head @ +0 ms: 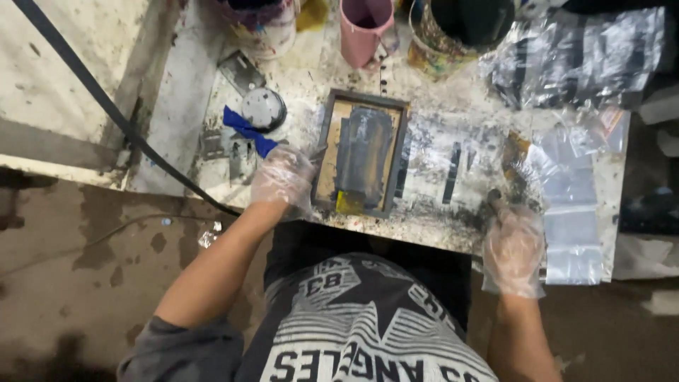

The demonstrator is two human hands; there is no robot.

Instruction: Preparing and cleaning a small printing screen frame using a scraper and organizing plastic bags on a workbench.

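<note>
Steadying paint-smeared frame — left hand

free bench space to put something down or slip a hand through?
Barest patch: the stained strip between the framed screen and the clear plastic bags, ahead of the right hand. A narrower one lies along the bench's left edge by the black hose. Crowded: the back row around the pink cup and paint cans, and beside the left hand.

Pink cup; paint-smeared can; black cable; blue rag; crumpled plastic bags.
</note>
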